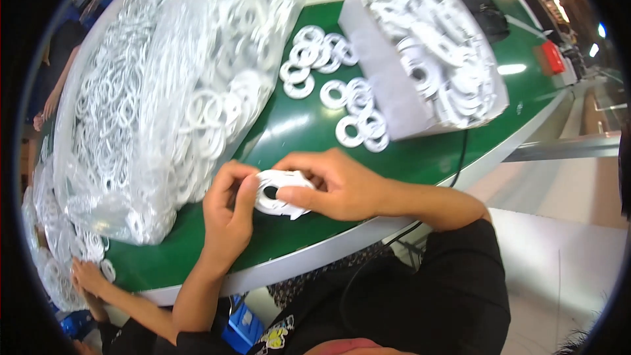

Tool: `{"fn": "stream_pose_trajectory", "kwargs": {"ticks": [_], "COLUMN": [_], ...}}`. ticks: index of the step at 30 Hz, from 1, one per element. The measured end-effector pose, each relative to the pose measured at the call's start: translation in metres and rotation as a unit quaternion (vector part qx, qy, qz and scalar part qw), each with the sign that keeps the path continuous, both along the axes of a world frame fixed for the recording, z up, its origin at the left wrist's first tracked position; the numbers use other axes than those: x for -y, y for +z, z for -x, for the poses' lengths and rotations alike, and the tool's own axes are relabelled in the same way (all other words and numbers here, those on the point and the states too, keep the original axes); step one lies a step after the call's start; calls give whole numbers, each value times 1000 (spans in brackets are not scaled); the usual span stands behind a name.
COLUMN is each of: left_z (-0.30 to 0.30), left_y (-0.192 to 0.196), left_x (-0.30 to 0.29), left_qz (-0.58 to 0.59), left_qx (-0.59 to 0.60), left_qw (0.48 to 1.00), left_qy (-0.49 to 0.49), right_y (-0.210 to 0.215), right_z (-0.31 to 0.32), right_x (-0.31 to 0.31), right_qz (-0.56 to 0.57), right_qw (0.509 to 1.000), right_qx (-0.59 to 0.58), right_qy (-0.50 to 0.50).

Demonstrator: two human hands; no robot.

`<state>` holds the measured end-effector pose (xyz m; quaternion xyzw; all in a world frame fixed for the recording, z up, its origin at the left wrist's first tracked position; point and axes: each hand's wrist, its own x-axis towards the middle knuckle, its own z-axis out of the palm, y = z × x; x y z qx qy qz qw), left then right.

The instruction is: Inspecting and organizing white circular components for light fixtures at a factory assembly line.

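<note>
A white plastic ring part (279,192) with a round hole and small tabs is held between both my hands above the green table (420,158). My left hand (230,213) grips its left side, thumb against the rim. My right hand (335,184) pinches its right side from above. Several loose white rings (342,95) lie on the table beyond my hands.
A large clear bag of white rings (177,85) fills the left of the table. A second bag of white parts (434,46) sits at the right. Another person's hand (89,279) rests at the lower left. A black cable (460,158) runs over the table's edge. A red object (553,57) lies far right.
</note>
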<state>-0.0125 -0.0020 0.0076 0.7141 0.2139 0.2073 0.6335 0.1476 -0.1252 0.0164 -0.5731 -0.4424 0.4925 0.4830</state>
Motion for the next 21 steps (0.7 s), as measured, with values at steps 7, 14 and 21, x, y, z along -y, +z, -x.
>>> {"fn": "stream_pose_trajectory", "kwargs": {"ticks": [7,14,21], "left_z": [-9,-7,-13], "left_y": [-6,-8,-19], "left_x": [-3,-7,-5], "left_qz": [161,88,74], "left_qx": [35,-29,-28], "left_qw": [986,995,996], "left_qy": [13,-31,-48], "right_y": [26,12,-21], "right_z": [-22,-26,-13], "right_x": [10,3,3], "right_qz": [18,-179,-282], "right_qw": [992,972,890], "right_qx": [-109,-109,358], "right_qy": [-63,-109,-24]}}
